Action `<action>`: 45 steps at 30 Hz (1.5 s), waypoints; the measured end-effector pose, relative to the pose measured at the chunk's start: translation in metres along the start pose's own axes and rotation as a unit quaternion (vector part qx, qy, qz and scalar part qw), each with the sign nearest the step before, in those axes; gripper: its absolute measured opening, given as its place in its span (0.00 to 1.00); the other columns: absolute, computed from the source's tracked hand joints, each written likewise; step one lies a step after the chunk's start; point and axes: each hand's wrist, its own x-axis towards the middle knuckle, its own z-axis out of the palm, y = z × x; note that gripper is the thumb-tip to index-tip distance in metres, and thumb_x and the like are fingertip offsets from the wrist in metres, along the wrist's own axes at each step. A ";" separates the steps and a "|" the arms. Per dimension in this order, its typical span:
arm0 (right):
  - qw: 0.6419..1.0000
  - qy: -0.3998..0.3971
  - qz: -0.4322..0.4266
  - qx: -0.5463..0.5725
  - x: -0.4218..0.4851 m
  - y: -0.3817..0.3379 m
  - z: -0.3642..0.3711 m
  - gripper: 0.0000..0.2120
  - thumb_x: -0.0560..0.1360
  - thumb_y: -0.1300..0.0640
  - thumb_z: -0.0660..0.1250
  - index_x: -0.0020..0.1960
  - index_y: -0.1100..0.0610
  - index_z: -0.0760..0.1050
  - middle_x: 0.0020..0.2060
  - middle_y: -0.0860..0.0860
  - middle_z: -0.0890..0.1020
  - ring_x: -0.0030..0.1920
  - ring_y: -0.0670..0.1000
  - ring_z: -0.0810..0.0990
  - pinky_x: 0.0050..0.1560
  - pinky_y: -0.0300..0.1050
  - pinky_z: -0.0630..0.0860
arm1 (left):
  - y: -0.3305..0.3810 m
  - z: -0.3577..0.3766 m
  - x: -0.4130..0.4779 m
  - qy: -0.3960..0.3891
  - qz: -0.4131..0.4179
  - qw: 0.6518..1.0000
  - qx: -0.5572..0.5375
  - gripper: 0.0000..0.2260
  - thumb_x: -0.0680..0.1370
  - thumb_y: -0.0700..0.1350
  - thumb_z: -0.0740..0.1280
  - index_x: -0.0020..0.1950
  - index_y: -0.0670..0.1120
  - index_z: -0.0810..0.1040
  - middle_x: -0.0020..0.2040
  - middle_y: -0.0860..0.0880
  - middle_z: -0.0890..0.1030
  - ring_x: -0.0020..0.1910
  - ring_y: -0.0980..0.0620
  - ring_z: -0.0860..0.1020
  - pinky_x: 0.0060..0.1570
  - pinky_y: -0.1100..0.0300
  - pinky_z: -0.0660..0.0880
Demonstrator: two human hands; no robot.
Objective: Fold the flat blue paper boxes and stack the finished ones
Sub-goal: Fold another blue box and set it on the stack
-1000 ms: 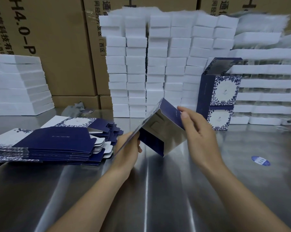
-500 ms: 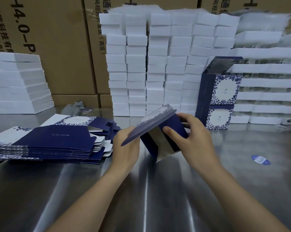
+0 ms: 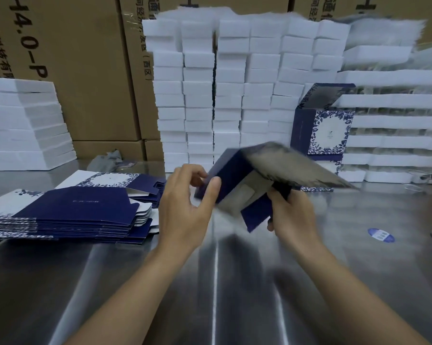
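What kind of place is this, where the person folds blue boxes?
Probably a packing workshop or warehouse. A steel table holds a pile of flat boxes, white foam blocks are stacked high behind it, and large cartons stand along the back.

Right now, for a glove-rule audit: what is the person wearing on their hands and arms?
Nothing: left hand and right hand are ungloved, no rings, watch or bands visible. Both forearms are bare, no sleeves in view.
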 end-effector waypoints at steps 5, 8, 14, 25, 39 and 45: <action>0.945 0.047 0.202 0.253 0.000 -0.002 0.008 0.08 0.85 0.55 0.62 0.48 0.56 0.70 0.31 0.51 0.69 0.23 0.47 0.66 0.22 0.40 0.59 | 0.018 0.013 -0.010 -0.050 -0.198 0.966 -0.155 0.36 0.71 0.74 0.65 0.76 0.62 0.69 0.65 0.60 0.76 0.63 0.63 0.75 0.59 0.63 0.72; 0.917 0.047 0.234 0.320 -0.008 0.001 0.014 0.08 0.86 0.53 0.62 0.51 0.55 0.69 0.30 0.49 0.66 0.25 0.46 0.62 0.22 0.39 0.57 | 0.031 0.023 -0.018 -0.166 -0.320 0.914 -0.184 0.38 0.63 0.78 0.66 0.66 0.56 0.77 0.59 0.55 0.82 0.52 0.59 0.83 0.55 0.55 0.78; 0.928 0.038 0.213 0.303 -0.023 -0.003 0.028 0.12 0.86 0.48 0.60 0.48 0.55 0.69 0.29 0.49 0.65 0.26 0.47 0.61 0.26 0.43 0.58 | 0.032 0.034 -0.029 -0.228 -0.380 0.859 -0.258 0.17 0.81 0.61 0.70 0.41 0.49 0.77 0.34 0.52 0.74 0.34 0.54 0.77 0.39 0.56 0.69; 0.939 -0.041 0.211 0.267 -0.032 -0.010 0.035 0.20 0.84 0.44 0.63 0.38 0.54 0.69 0.27 0.49 0.71 0.25 0.46 0.67 0.23 0.39 0.63 | 0.032 0.036 -0.028 -0.130 -0.433 0.857 -0.248 0.15 0.82 0.46 0.64 0.35 0.49 0.77 0.29 0.51 0.73 0.29 0.56 0.73 0.32 0.61 0.68; 0.925 -0.150 0.178 0.299 -0.046 -0.020 0.041 0.16 0.79 0.59 0.62 0.32 0.54 0.70 0.27 0.50 0.70 0.25 0.47 0.66 0.24 0.38 0.63 | 0.030 0.035 -0.027 -0.124 -0.425 0.859 -0.259 0.16 0.83 0.50 0.67 0.35 0.49 0.73 0.29 0.49 0.74 0.27 0.55 0.71 0.34 0.60 0.69; 0.928 -0.175 0.184 0.272 -0.044 -0.022 0.038 0.19 0.76 0.57 0.64 0.27 0.50 0.70 0.27 0.49 0.70 0.24 0.46 0.65 0.24 0.38 0.61 | 0.034 0.035 -0.026 -0.119 -0.419 0.856 -0.278 0.15 0.84 0.45 0.65 0.36 0.45 0.73 0.28 0.48 0.74 0.26 0.55 0.70 0.34 0.59 0.68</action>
